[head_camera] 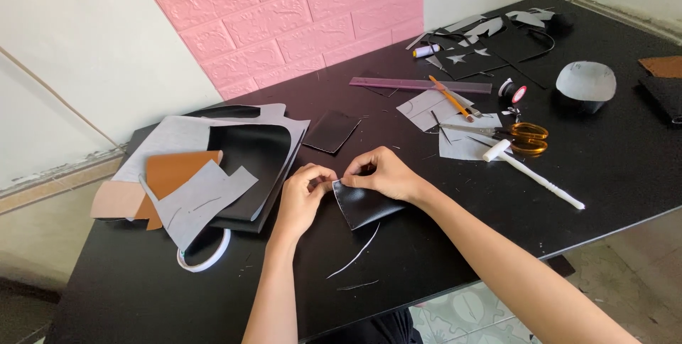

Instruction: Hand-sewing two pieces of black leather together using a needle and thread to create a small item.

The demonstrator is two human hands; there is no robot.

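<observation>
A person's two bare hands meet just below the middle of the frame over a black desk (611, 166). The left hand (304, 191) and the right hand (387, 173) both pinch the upper edge of a small, glossy black leather piece (364, 205), which lies on the desk with its top edge lifted between the fingertips. Both hands are closed on this piece, left at its upper left corner, right along its top.

Just below the piece lie thin curved slivers of pale trimmings (355, 255).

To the left of the frame sits a stack of cut sheets: grey paper patterns (202, 198), a tan-brown leather piece (174, 172) and a large black leather sheet (259, 159). A white ring of tape (206, 259) lies at the stack's lower edge.

Above the hands, near the centre, lies a flat black leather rectangle (332, 131).

To the right of the frame are scissors with orange-yellow handles (515, 136), resting on grey paper, and a white mallet (533, 172) just below them. Higher up lie a long purple transparent ruler (419, 85) and an orange pencil (449, 97). Further right sits a domed black form topped with grey paper (586, 84).

A pink embossed brick-pattern wall panel (298, 17) fills the upper middle of the frame.
</observation>
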